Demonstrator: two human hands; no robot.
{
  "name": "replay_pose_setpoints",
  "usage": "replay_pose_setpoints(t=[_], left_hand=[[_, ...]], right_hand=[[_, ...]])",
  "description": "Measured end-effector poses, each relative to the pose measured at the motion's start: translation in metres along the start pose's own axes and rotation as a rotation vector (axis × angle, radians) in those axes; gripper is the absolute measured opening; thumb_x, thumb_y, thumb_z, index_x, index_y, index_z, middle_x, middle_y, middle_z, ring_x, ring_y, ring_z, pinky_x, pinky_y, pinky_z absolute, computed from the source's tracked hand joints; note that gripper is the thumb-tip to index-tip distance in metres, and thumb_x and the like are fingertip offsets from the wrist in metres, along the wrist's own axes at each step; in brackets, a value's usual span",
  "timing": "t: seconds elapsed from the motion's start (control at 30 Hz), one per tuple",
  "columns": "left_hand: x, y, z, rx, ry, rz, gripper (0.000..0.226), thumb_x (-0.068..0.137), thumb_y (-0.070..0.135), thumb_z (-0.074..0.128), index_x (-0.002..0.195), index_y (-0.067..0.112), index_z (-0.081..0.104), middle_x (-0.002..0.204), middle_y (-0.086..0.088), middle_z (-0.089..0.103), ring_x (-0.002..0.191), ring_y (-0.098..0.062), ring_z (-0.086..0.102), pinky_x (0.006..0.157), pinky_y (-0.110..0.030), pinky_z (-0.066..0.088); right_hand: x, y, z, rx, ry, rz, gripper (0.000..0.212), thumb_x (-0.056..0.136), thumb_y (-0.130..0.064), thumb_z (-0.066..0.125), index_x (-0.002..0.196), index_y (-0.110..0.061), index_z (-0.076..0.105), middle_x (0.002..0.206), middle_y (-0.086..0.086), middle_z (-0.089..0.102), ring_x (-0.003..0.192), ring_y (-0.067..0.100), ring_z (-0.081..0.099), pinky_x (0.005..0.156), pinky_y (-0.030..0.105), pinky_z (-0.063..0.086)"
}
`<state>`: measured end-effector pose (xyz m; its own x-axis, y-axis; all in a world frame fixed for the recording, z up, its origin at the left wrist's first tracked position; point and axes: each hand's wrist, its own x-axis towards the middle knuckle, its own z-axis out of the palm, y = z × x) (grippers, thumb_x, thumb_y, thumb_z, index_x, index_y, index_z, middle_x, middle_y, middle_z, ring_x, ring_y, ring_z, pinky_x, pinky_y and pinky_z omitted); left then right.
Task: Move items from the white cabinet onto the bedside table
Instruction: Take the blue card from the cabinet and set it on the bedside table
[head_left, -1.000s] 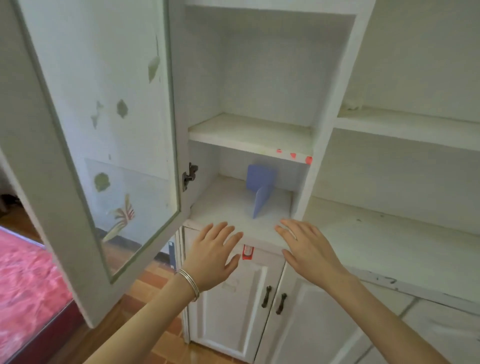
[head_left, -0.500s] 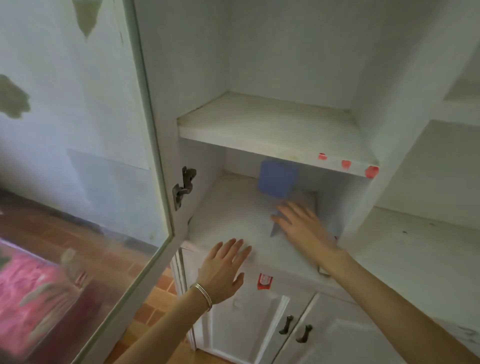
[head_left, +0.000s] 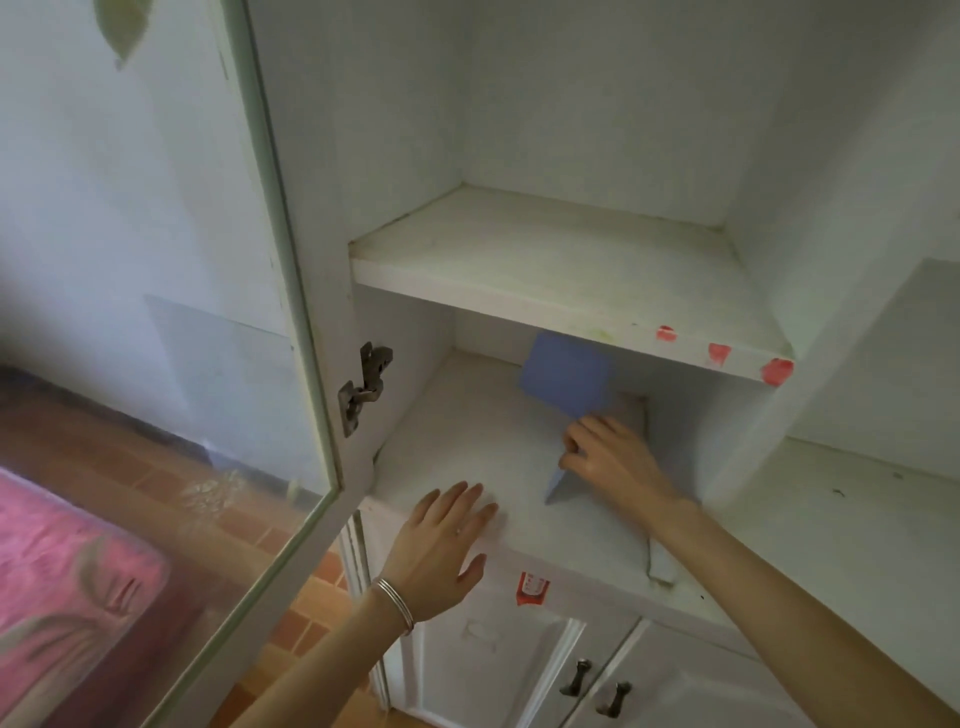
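A blue bent bookend (head_left: 567, 382) stands in the lower compartment of the white cabinet (head_left: 561, 270), its upright plate toward the back and its base flat on the shelf. My right hand (head_left: 610, 457) is inside that compartment, with curled fingers gripping the bookend at its bend and covering most of the base. My left hand (head_left: 441, 545), a silver bangle on its wrist, hovers with straight fingers over the front edge of the same shelf and holds nothing. The bedside table is out of view.
The cabinet's glass door (head_left: 171, 322) stands open on the left, close to my left arm. Below the shelf are two closed doors with dark handles (head_left: 595, 686). Open shelves (head_left: 852, 499) lie to the right. A pink bedcover (head_left: 57, 587) shows through the glass.
My right hand went from hovering at the shelf's edge into the compartment and closed its fingers on the bookend. My left hand edged forward over the shelf front. My view moved closer.
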<state>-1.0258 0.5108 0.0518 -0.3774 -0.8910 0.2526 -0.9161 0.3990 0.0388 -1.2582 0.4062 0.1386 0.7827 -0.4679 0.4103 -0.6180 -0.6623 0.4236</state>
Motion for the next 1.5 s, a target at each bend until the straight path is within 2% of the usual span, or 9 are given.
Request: replay_pose_setpoints(t=[0.1, 0.23, 0.43, 0.63, 0.73, 0.87, 1.0, 1.27, 1.5], left_hand=[[-0.015, 0.009, -0.018, 0.041, 0.042, -0.05, 0.057, 0.082, 0.047, 0.042, 0.129, 0.019, 0.056, 0.133, -0.007, 0.055, 0.122, -0.027, 0.052, 0.099, -0.046, 0.04], [-0.043, 0.032, -0.046, 0.099, 0.102, -0.154, 0.056, 0.085, 0.048, 0.043, 0.13, 0.018, 0.055, 0.133, -0.007, 0.056, 0.123, -0.027, 0.051, 0.101, -0.046, 0.039], [-0.097, 0.087, -0.078, 0.136, 0.177, -0.36, 0.056, 0.087, 0.05, 0.042, 0.129, 0.017, 0.056, 0.13, -0.005, 0.058, 0.121, -0.025, 0.053, 0.099, -0.046, 0.045], [-0.201, 0.158, -0.085, 0.172, 0.134, -0.678, 0.056, 0.083, 0.049, 0.044, 0.126, 0.016, 0.059, 0.126, -0.004, 0.061, 0.118, -0.025, 0.056, 0.098, -0.044, 0.045], [-0.269, 0.198, -0.087, 0.186, 0.081, -0.828, 0.057, 0.081, 0.048, 0.046, 0.128, 0.017, 0.058, 0.129, -0.002, 0.058, 0.121, -0.024, 0.053, 0.102, -0.042, 0.033], [-0.363, 0.246, -0.1, 0.237, 0.053, -1.059, 0.058, 0.081, 0.049, 0.044, 0.128, 0.019, 0.058, 0.127, -0.002, 0.06, 0.121, -0.023, 0.053, 0.101, -0.04, 0.029], [-0.456, 0.3, -0.113, 0.282, 0.061, -1.273, 0.054, 0.082, 0.048, 0.043, 0.123, 0.018, 0.061, 0.121, -0.002, 0.063, 0.115, -0.022, 0.057, 0.099, -0.039, 0.031], [-0.648, 0.413, -0.146, 0.362, 0.077, -1.681, 0.05, 0.08, 0.048, 0.044, 0.115, 0.02, 0.067, 0.115, -0.002, 0.066, 0.107, -0.02, 0.061, 0.092, -0.038, 0.049], [-0.811, 0.489, -0.189, 0.488, 0.058, -1.978, 0.044, 0.078, 0.052, 0.045, 0.096, 0.022, 0.073, 0.097, 0.002, 0.069, 0.091, -0.018, 0.063, 0.087, -0.036, 0.039]], right_hand=[[-0.009, -0.015, -0.013, 0.171, 0.05, 0.159, 0.018, 0.079, -0.023, 0.047, 0.069, -0.016, 0.061, 0.07, 0.001, 0.057, 0.063, 0.022, 0.057, 0.06, 0.026, 0.028], [-0.024, -0.021, -0.043, 0.178, 0.272, 0.044, 0.018, 0.085, -0.018, 0.05, 0.075, -0.012, 0.065, 0.071, 0.003, 0.056, 0.056, 0.02, 0.052, 0.039, 0.028, 0.033], [-0.041, -0.033, -0.084, 0.394, 0.402, 0.084, 0.021, 0.09, -0.03, 0.051, 0.079, -0.017, 0.064, 0.08, -0.001, 0.059, 0.059, 0.016, 0.057, 0.047, 0.026, 0.039], [-0.072, -0.092, -0.123, 0.533, 0.443, -0.179, 0.021, 0.09, -0.029, 0.054, 0.074, -0.019, 0.063, 0.075, -0.005, 0.061, 0.059, 0.012, 0.058, 0.043, 0.026, 0.041], [-0.081, -0.136, -0.138, 0.647, 0.462, -0.368, 0.02, 0.087, -0.03, 0.055, 0.075, -0.018, 0.064, 0.07, -0.005, 0.062, 0.058, 0.012, 0.055, 0.042, 0.025, 0.039], [-0.084, -0.214, -0.156, 0.779, 0.419, -0.586, 0.02, 0.086, -0.03, 0.052, 0.076, -0.019, 0.064, 0.068, -0.004, 0.061, 0.056, 0.016, 0.057, 0.041, 0.026, 0.043], [-0.093, -0.315, -0.193, 0.855, 0.42, -0.82, 0.02, 0.083, -0.027, 0.05, 0.069, -0.02, 0.063, 0.066, -0.007, 0.06, 0.054, 0.012, 0.055, 0.043, 0.022, 0.036], [-0.139, -0.544, -0.302, 0.998, 0.347, -1.169, 0.014, 0.08, -0.023, 0.047, 0.07, -0.022, 0.058, 0.065, -0.008, 0.057, 0.053, 0.015, 0.055, 0.036, 0.026, 0.039], [-0.198, -0.719, -0.418, 1.027, 0.334, -1.409, 0.021, 0.079, -0.031, 0.043, 0.065, -0.023, 0.056, 0.06, -0.01, 0.054, 0.052, 0.01, 0.056, 0.036, 0.02, 0.033]])
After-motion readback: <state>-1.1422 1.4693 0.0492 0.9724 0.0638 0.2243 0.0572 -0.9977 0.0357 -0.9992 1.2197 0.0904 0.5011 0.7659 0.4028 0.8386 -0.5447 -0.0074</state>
